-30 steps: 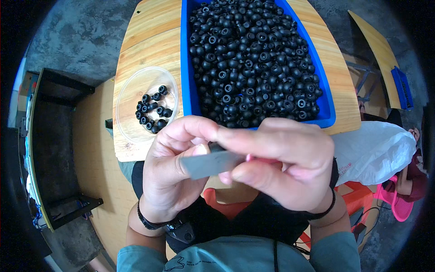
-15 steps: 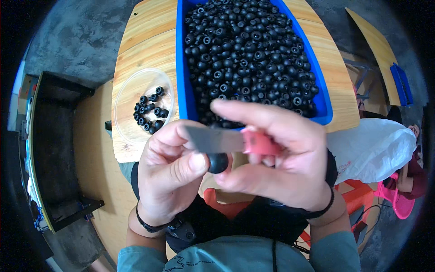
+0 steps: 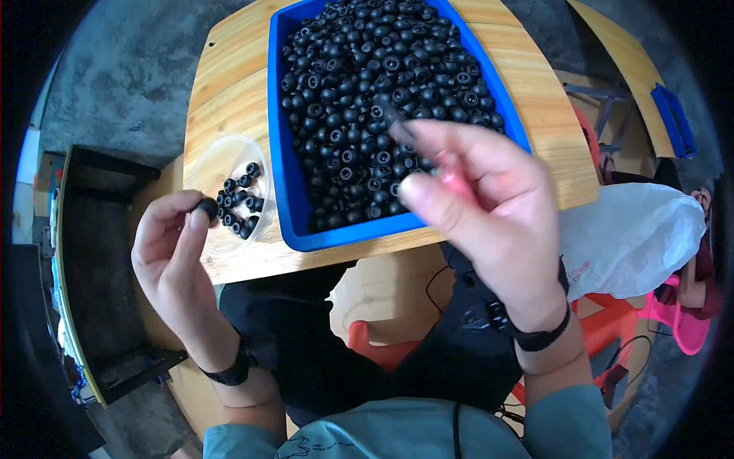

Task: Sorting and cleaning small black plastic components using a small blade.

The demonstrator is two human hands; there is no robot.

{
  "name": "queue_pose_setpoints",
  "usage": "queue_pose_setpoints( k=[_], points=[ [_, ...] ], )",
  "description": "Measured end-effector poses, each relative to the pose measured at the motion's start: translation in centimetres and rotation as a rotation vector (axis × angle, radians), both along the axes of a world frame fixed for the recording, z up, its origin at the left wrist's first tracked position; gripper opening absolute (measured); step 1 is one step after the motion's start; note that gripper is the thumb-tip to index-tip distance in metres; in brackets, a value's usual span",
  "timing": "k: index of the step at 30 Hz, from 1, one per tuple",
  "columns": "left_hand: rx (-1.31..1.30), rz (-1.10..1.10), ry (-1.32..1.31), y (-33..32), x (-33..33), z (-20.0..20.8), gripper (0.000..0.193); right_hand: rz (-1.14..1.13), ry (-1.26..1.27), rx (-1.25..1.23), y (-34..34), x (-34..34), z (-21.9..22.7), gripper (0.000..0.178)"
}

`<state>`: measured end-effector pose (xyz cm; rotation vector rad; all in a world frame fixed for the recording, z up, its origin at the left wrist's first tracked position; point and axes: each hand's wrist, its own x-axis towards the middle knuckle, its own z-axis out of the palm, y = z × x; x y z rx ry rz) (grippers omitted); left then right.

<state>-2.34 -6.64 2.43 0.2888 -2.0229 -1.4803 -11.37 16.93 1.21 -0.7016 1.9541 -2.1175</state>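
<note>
Pinched between the thumb and fingers of my left hand [image 3: 174, 256] is a small round black rubber-like part [image 3: 206, 207]. That hand hovers at the near left rim of a clear round plastic tub [image 3: 200, 164], where several similar black parts [image 3: 241, 200] lie. My right hand [image 3: 489, 206] is closed around a knife with a pinkish-red handle [image 3: 454, 180]. Its grey blade [image 3: 395, 122], blurred by motion, points up and left over a blue bin [image 3: 287, 200]. A heap of the same black parts [image 3: 375, 107] fills the bin.
Both containers stand on a light wooden table [image 3: 229, 84]. A white plastic bag [image 3: 627, 237] hangs at the right, near a pink stool [image 3: 673, 321]. A dark open shelf [image 3: 99, 260] is on the left. Farther right stands another table [image 3: 627, 69] with a small blue bin [image 3: 673, 122].
My hands have moved apart. The left one has carried the black part left to the clear tub, while the right one has drawn the knife away from it, rightward.
</note>
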Motion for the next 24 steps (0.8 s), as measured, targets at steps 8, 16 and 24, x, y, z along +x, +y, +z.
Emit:
queue_pose_setpoints(
  k=[8, 16, 24],
  points=[
    [-0.408, -0.019, -0.44, -0.2, -2.7, -1.7, 0.014, -0.055, -0.062, -0.07, 1.8, -1.2, 0.3, 0.034],
    [0.922, -0.795, -0.152, 6.0, -1.1, -0.6, 0.03, 0.071, 0.385, 0.014, 1.9, 0.2, 0.9, 0.045],
    [1.228, -0.754, -0.149, 7.7, 0.4, -0.1, 0.03, 0.165, 0.667, 0.023, 0.7, 1.3, 1.3, 0.039]
  ],
)
